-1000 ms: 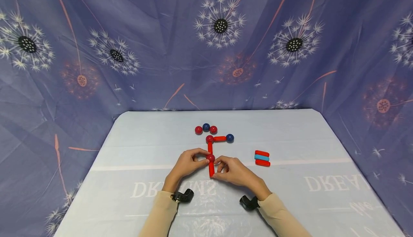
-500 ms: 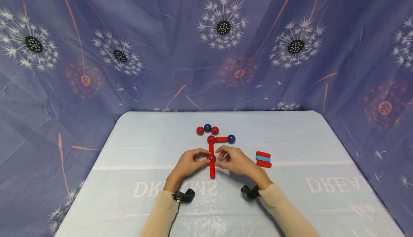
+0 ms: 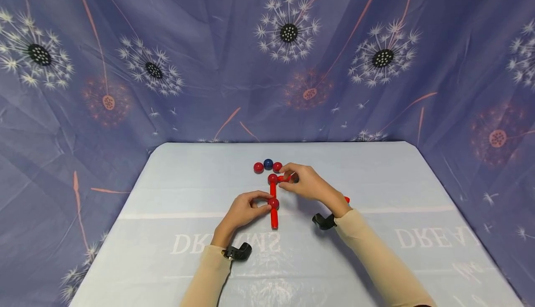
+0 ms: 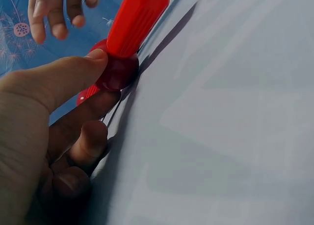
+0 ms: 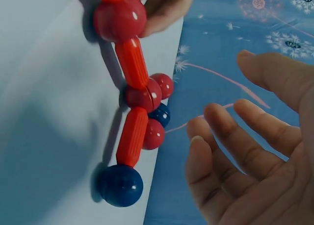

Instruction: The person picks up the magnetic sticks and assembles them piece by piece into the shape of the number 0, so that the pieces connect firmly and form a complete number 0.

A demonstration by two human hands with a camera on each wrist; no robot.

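My left hand [image 3: 247, 212] pinches a red ball [image 3: 273, 203] between thumb and fingertips. From that ball a red rod [image 3: 274, 219] points toward me, and another red rod [image 3: 273, 189] leads away to a second red ball [image 3: 273, 179]. At this far ball the joined piece turns right, along a third red rod [image 5: 132, 137] ending in a dark blue ball [image 5: 121, 186]. My right hand [image 3: 307, 182] hovers over that right-hand branch and partly hides it in the head view. Its fingers are loosely bent and apart, with nothing between them.
Behind the joined piece sit two loose red balls, one left [image 3: 258, 167] and one right [image 3: 277, 167] of a dark blue ball [image 3: 268, 164]. A red rod's end [image 3: 347, 199] peeks out past my right wrist. Patterned cloth [image 3: 209, 65] hangs behind the white-covered table [image 3: 167, 181].
My right hand has left the near rod and moved away from me, past the held ball, to the far branch. The left hand keeps its pinch on the same ball.
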